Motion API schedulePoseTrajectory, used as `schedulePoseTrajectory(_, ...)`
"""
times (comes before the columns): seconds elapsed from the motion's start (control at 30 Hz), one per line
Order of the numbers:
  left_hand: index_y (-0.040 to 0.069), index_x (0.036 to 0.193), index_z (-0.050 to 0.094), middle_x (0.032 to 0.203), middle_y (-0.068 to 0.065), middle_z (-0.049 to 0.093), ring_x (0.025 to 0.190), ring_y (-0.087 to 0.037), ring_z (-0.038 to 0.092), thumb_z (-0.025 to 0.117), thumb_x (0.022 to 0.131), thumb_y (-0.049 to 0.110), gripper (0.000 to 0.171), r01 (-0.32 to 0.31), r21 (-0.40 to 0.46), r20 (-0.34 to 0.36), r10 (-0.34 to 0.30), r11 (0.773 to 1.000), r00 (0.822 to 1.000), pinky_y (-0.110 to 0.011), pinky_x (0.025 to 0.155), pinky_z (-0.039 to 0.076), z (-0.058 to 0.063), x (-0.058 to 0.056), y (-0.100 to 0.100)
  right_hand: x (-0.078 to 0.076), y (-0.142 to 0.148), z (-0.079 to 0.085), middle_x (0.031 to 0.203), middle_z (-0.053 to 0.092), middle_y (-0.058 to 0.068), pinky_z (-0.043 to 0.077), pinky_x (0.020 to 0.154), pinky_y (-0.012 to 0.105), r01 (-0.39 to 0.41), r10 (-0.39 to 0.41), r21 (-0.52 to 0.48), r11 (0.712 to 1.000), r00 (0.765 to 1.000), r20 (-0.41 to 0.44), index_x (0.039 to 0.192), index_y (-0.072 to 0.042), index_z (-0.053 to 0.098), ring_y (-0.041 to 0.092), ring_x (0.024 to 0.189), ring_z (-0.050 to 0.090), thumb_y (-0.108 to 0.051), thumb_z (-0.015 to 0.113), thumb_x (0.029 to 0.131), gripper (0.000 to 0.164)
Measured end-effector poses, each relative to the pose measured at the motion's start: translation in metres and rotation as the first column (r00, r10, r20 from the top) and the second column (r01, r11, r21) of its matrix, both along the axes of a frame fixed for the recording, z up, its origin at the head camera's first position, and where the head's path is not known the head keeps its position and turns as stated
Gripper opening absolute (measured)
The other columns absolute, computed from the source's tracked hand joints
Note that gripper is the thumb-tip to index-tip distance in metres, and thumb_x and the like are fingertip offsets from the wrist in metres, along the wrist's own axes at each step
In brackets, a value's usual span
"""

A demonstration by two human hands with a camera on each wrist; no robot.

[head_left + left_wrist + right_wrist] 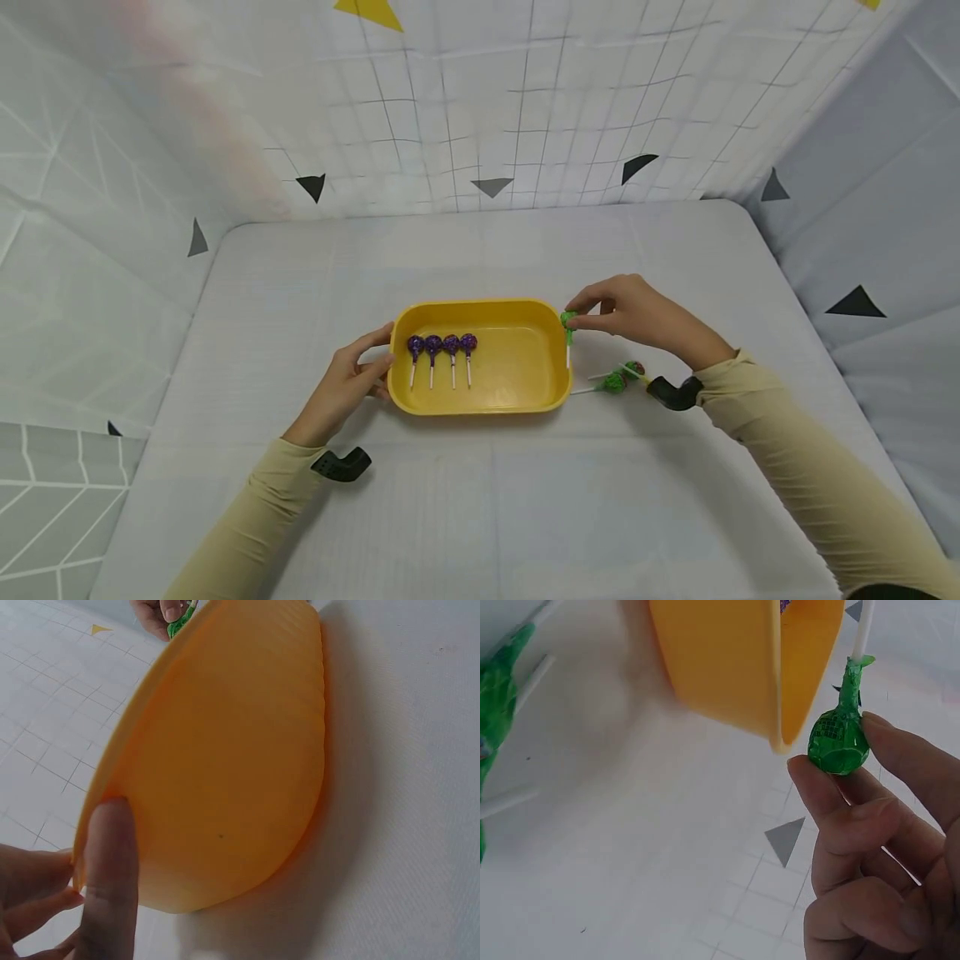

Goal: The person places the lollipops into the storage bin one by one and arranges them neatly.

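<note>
A yellow tray stands on the table, with several purple-wrapped lollipops lying side by side in its left half, sticks toward the near side. My left hand holds the tray's left end; in the left wrist view its thumb lies against the outer wall and other fingers are at the rim. Between thumb and fingertips, my right hand pinches a green-wrapped lollipop by its head. That lollipop is at the tray's right rim, its white stick pointing toward the near side in the head view.
More green-wrapped lollipops lie in a loose cluster on the white table, right of the tray and below the right hand. One head there looks partly dark red. White cloth walls with grid lines surround the table's back and sides.
</note>
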State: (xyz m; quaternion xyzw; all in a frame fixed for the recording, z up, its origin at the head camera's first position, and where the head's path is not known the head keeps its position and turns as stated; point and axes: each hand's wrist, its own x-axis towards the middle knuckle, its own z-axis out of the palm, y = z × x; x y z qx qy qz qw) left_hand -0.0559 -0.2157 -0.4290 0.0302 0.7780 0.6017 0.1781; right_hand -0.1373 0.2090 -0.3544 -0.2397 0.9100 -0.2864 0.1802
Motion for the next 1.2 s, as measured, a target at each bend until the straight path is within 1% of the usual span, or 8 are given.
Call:
schedulePoseTrajectory(0.23,0.018,0.162,0.035,0.161,-0.014,0.039,0.072,-0.015,0.069,0.054,0.109,0.019,0.056,0.004,0.004,-0.004,-0.004,1.000,1.000,-0.034,0.071,0.065,0.000,0.000,-0.001,-0.005,-0.019,-0.002,0.107,0.079,0.000,0.055,0.065,0.027,-0.046,0.046,-0.001,0.999,0.999,-0.002,0.113,-0.018,0.080,0.017,0.077,0.064,-0.031,0.079,0.093,0.024)
schedulePoseTrajectory(0.47,0.017,0.162,0.035,0.162,-0.014,0.039,0.073,-0.015,0.069,0.054,0.109,0.019,0.056,0.007,0.010,-0.005,-0.007,1.000,1.000,-0.033,0.071,0.065,0.001,0.000,-0.001,-0.009,-0.042,0.000,0.103,0.079,0.002,0.056,0.070,0.030,-0.082,0.082,0.019,0.996,0.997,-0.003,0.108,-0.014,0.081,0.019,0.086,0.067,-0.030,0.079,0.093,0.021)
schedulePoseTrajectory(0.6,0.018,0.162,0.035,0.162,-0.014,0.039,0.073,-0.015,0.069,0.053,0.110,0.019,0.056,0.009,0.010,-0.005,-0.009,1.000,1.000,-0.034,0.072,0.066,0.001,0.000,-0.002,-0.012,-0.055,-0.001,0.101,0.079,0.002,0.058,0.077,0.033,-0.100,0.100,0.054,0.994,0.995,-0.007,0.107,-0.013,0.081,0.019,0.091,0.069,-0.029,0.079,0.093,0.021)
schedulePoseTrajectory(0.77,0.018,0.162,0.035,0.161,-0.014,0.039,0.072,-0.015,0.069,0.053,0.110,0.019,0.056,0.009,0.004,-0.007,-0.009,1.000,1.000,-0.035,0.072,0.066,0.001,0.000,-0.002,-0.014,-0.070,-0.003,0.098,0.079,-0.002,0.060,0.086,0.036,-0.117,0.116,0.066,0.991,0.993,0.008,0.103,-0.014,0.081,0.016,0.094,0.071,-0.030,0.080,0.092,0.020)
schedulePoseTrajectory(0.87,0.018,0.163,0.035,0.161,-0.015,0.039,0.072,-0.015,0.069,0.053,0.110,0.019,0.056,0.012,0.004,-0.015,-0.012,1.000,1.000,-0.035,0.072,0.066,0.002,0.000,-0.002,-0.016,-0.076,-0.005,0.097,0.079,-0.003,0.060,0.087,0.037,-0.133,0.133,0.058,0.989,0.991,0.017,0.102,-0.015,0.081,0.015,0.095,0.072,-0.031,0.081,0.092,0.019)
schedulePoseTrajectory(0.97,0.018,0.163,0.035,0.161,-0.014,0.040,0.072,-0.015,0.069,0.052,0.110,0.019,0.056,0.014,0.006,-0.018,-0.014,1.000,1.000,-0.037,0.073,0.066,0.002,0.000,-0.002,-0.017,-0.082,-0.008,0.097,0.080,-0.003,0.060,0.087,0.037,-0.153,0.152,0.058,0.987,0.988,0.017,0.100,-0.014,0.081,0.015,0.095,0.072,-0.030,0.081,0.091,0.018)
schedulePoseTrajectory(1.2,0.018,0.162,0.035,0.161,-0.013,0.039,0.073,-0.015,0.069,0.053,0.110,0.019,0.055,0.014,0.007,-0.007,-0.014,1.000,1.000,-0.036,0.073,0.066,0.003,0.000,-0.002,-0.019,-0.096,-0.012,0.095,0.079,-0.004,0.060,0.090,0.039,-0.188,0.189,0.109,0.976,0.982,-0.002,0.098,-0.016,0.081,0.015,0.094,0.073,-0.030,0.081,0.092,0.016)
